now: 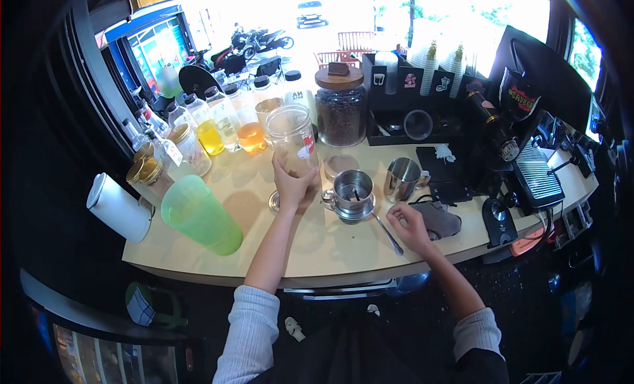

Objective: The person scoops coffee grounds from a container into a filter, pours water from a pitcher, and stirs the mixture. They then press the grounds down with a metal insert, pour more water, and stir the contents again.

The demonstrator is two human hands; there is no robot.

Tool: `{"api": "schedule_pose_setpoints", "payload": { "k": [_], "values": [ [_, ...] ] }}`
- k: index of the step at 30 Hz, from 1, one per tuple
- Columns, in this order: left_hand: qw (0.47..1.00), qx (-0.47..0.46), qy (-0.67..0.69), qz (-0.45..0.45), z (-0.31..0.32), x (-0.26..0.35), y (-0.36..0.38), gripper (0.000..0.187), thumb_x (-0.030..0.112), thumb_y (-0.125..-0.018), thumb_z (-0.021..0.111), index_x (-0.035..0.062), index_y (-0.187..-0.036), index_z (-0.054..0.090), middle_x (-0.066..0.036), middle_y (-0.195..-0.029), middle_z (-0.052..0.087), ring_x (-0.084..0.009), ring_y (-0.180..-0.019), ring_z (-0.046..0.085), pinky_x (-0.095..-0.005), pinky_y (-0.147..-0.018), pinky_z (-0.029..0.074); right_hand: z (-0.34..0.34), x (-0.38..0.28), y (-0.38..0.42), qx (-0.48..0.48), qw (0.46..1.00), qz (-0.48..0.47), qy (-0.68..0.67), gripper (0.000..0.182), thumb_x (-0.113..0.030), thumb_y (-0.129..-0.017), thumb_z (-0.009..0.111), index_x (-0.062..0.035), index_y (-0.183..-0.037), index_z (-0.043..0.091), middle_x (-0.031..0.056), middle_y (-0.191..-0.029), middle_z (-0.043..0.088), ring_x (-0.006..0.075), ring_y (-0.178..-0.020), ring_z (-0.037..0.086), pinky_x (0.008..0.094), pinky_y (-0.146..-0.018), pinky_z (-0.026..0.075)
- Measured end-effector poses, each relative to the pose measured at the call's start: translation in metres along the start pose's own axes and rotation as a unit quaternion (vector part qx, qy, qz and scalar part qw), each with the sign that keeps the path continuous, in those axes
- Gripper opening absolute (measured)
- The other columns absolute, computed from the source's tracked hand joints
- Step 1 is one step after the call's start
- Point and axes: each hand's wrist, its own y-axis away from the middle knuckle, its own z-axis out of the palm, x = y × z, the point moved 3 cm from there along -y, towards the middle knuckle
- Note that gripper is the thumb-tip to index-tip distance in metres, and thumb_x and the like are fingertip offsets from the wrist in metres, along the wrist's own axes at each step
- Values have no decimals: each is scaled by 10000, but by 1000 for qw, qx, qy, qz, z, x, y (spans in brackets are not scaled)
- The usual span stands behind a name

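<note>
My left hand (295, 184) is wrapped round the lower part of a clear cup (288, 136) with a red and white print, held upright over the counter. Behind its wrist a small round metal piece (274, 201) shows in part. My right hand (411, 227) is loosely curled beside a grey cloth (441, 220), and I see nothing in its fingers. Between the hands stands a metal cup with a handle (353, 189), something small and dark inside it. A long-handled spoon (389, 236) lies to its right. Behind my right hand is a steel pitcher (401, 179).
A green pitcher (201, 215) and a white jug (119, 208) stand at the left, with several bottles (210, 125) behind. A large jar of dark beans (341, 113) stands at the back. An espresso machine (538, 176) is at the right. The counter's front edge (317, 278) faces me.
</note>
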Motion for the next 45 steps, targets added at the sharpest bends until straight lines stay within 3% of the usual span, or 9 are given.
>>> {"api": "schedule_pose_setpoints", "payload": {
  "k": [5, 8, 15, 20, 22, 28, 32, 34, 45],
  "values": [
    [999, 32, 4, 12, -14, -1, -2, 955, 174, -573, 875, 3, -1332, 321, -184, -1275, 476, -302, -1195, 476, -389, -1015, 389, -12, -85, -40, 23, 998, -48, -24, 85, -47, -864, 616, 0, -913, 563, 61, -831, 587, 104, -762, 564, 258, -677, 450],
    [980, 82, -21, 180, -18, 14, -1, 931, 109, -573, 873, -11, -1329, 342, -144, -1215, 530, -257, -1132, 527, -348, -951, 449, -6, -178, -64, -16, 989, -149, 7, 93, -43, -853, 617, 0, -917, 566, 76, -837, 589, 153, -756, 582, 279, -694, 464],
    [981, 5, 18, 195, -20, -4, 4, 939, 175, -575, 865, 37, -1343, 344, -137, -1289, 432, -279, -1209, 464, -378, -1009, 409, 63, -245, -73, -139, 928, -306, 163, 89, 9, -818, 576, 33, -903, 583, 175, -885, 607, 307, -797, 635, 374, -732, 504],
    [924, 105, -85, 358, -27, 45, 15, 882, 148, -621, 830, 25, -1342, 338, -141, -1318, 395, -311, -1253, 421, -396, -1059, 382, 97, -241, -96, -266, 873, -169, 373, 208, -25, -780, 601, 43, -976, 612, 186, -997, 631, 318, -869, 645, 371, -784, 512],
    [932, 86, -59, 346, -26, 48, 19, 859, 100, -650, 804, 27, -1342, 300, -141, -1344, 365, -322, -1274, 400, -393, -1087, 361, 102, -248, -102, -386, 750, -92, 530, 323, -79, -752, 636, 18, -1060, 624, 162, -1068, 639, 285, -927, 656, 349, -835, 513],
    [920, 43, -43, 388, -19, 48, 15, 853, 120, -650, 810, 42, -1334, 307, -133, -1333, 369, -308, -1274, 394, -381, -1088, 347, 119, -183, -124, -248, 797, -188, 517, 480, -137, -742, 658, 38, -1179, 565, 197, -1224, 574, 301, -1074, 617, 374, -894, 501],
    [927, 53, 4, 372, -22, 51, 18, 900, 207, -635, 841, 49, -1343, 309, -120, -1327, 390, -303, -1251, 416, -391, -1064, 353, 114, -217, -119, -333, 761, -60, 554, 422, -161, -740, 658, 19, -1120, 617, 182, -1205, 595, 308, -1075, 617, 384, -887, 503],
    [935, 49, 11, 352, -24, 54, 20, 900, 211, -637, 842, 56, -1342, 304, -121, -1336, 386, -301, -1250, 416, -390, -1063, 351, 112, -206, -117, -250, 773, -187, 552, 379, -151, -735, 659, -10, -1086, 641, 158, -1144, 633, 283, -1043, 634, 376, -806, 534],
    [938, 35, 50, 342, -19, 50, 21, 984, 267, -596, 868, 81, -1353, 268, -127, -1341, 378, -280, -1250, 413, -400, -1078, 331, 107, -184, -116, -189, 766, -263, 555, 234, -106, -734, 652, -35, -956, 676, 117, -992, 684, 224, -862, 687, 319, -690, 552]
  ]
}}
